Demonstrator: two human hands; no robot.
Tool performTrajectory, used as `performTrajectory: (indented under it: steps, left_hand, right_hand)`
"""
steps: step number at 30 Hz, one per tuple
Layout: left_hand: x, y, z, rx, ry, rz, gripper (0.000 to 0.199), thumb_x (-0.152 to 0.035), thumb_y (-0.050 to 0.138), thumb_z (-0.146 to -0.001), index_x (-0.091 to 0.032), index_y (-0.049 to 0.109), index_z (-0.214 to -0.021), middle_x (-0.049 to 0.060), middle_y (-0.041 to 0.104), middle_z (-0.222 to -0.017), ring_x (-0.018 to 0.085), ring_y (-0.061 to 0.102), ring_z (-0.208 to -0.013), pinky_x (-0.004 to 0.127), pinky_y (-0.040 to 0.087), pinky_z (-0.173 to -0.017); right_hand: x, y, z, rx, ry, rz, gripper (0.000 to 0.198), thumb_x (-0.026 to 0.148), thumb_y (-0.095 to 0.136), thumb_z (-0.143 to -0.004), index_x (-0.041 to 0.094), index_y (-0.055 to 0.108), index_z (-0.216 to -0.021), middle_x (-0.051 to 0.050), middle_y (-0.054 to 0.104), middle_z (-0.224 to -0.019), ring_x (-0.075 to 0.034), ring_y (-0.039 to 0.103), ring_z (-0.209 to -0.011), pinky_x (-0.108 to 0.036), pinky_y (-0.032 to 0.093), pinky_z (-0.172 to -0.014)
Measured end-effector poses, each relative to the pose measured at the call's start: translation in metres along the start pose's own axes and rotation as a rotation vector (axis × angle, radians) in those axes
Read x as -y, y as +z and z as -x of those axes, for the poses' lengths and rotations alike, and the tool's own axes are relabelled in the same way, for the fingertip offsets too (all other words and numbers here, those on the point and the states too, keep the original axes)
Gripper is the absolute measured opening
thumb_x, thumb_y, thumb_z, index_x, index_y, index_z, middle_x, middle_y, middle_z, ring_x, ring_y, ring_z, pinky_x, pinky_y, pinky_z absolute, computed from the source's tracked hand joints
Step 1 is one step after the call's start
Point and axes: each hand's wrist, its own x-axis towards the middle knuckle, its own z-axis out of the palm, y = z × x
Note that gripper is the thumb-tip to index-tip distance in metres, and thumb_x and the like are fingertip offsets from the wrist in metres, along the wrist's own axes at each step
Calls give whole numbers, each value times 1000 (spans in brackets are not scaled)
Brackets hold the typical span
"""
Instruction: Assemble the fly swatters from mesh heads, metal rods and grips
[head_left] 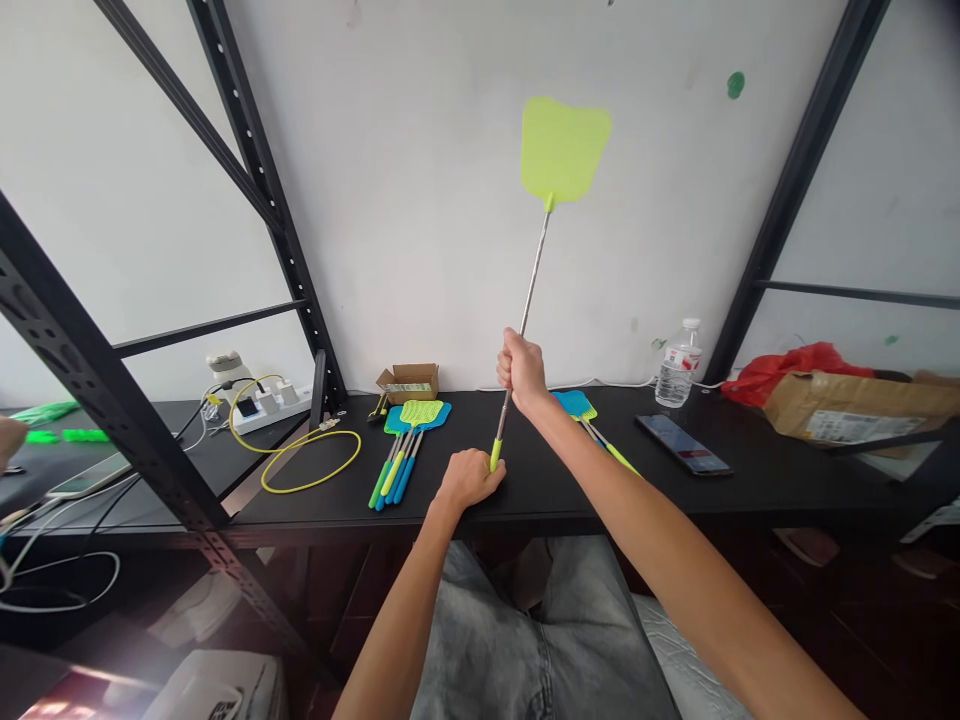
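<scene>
A yellow-green fly swatter [566, 150] stands almost upright before me, its head raised against the wall and its metal shaft drawn out long. My left hand [470, 477] is closed round its yellow-green handle, low over the front of the black shelf. Higher up, my right hand [521, 368] wraps round the metal shaft. To the left of my hands lies a bunch of several fly swatters [405, 455] with green, yellow and blue handles. Other swatters [576, 404], blue and yellow-green, lie behind my right forearm, which partly hides them.
A phone [684, 444], a water bottle [678, 362] and a torn cardboard box [855, 405] stand right. A small open carton [409, 382] sits at the back. On the left are a looped yellow cable [311, 488], a power strip [274, 408] and another person's hand [9, 440]. Black posts [262, 170] flank the shelf.
</scene>
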Motion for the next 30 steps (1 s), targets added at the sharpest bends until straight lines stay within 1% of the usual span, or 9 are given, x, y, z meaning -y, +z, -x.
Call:
performTrajectory:
  steps: [4, 12, 15, 18, 20, 22, 24, 26, 30]
  left_hand:
    - [-1, -1, 0, 8, -12, 31, 55, -47, 33, -95, -15, 69, -69, 12, 67, -72, 23, 65, -73, 30, 34, -64]
    - [-1, -1, 1, 8, -20, 40, 55, -48, 34, -94, -16, 69, -67, 12, 67, -70, 23, 64, -71, 30, 34, -63]
    - [0, 1, 0, -9, 4, 20, 55, -47, 33, -95, -15, 71, -70, 12, 67, -70, 22, 64, -70, 30, 34, -63]
    - [2, 3, 0, -19, 23, 12, 56, -47, 33, -95, -15, 70, -70, 12, 66, -69, 22, 64, -69, 29, 32, -62]
    - [3, 5, -1, -22, 23, 11, 55, -47, 33, -95, -15, 70, -69, 11, 66, -69, 22, 64, -68, 30, 31, -61]
    - [4, 5, -1, -26, 18, 9, 55, -48, 34, -95, -15, 70, -69, 11, 66, -69, 22, 63, -68, 30, 31, -60]
    - [4, 5, -1, -28, 16, 8, 54, -48, 35, -95, -14, 70, -70, 11, 66, -69, 22, 63, -68, 30, 30, -60]
    - [4, 5, -1, -24, 14, 15, 54, -47, 35, -95, -15, 69, -69, 11, 66, -69, 22, 63, -68, 30, 29, -60]
    - [4, 5, -1, -39, -3, 43, 54, -45, 35, -96, -15, 67, -65, 10, 66, -67, 20, 63, -67, 29, 29, -60]
  right_hand:
    - [-20, 2, 13, 51, 8, 29, 55, 60, 60, -81, 24, 25, -57, 10, 20, -45, -5, 19, -35, -22, 17, -33]
    - [-39, -4, 30, 84, 18, 81, 58, 66, 56, -81, 24, 25, -55, 9, 22, -45, -6, 22, -36, -23, 20, -33]
    - [-47, -10, 36, 105, -24, 125, 59, 66, 52, -84, 24, 27, -51, 7, 24, -43, -8, 28, -36, -24, 29, -37]
    - [-51, -16, 43, 111, -71, 193, 62, 67, 47, -86, 24, 29, -46, 5, 28, -41, -10, 38, -40, -26, 39, -45]
    - [-53, -17, 48, 116, -68, 256, 63, 69, 44, -86, 23, 33, -44, 3, 33, -41, -12, 43, -42, -27, 41, -49]
    - [-55, -17, 52, 134, -57, 302, 64, 71, 40, -87, 22, 40, -45, 1, 41, -43, -12, 46, -44, -27, 42, -51]
    - [-57, -16, 56, 170, -56, 317, 65, 71, 37, -88, 21, 49, -48, -2, 51, -47, -13, 50, -46, -27, 42, -50]
    - [-58, -17, 59, 207, -56, 313, 64, 70, 35, -88, 20, 54, -53, -5, 59, -52, -14, 54, -50, -26, 41, -50]
    - [-54, -19, 54, 282, 3, 309, 51, 66, 46, -87, 20, 55, -67, -4, 65, -60, -15, 58, -58, -24, 41, -52]
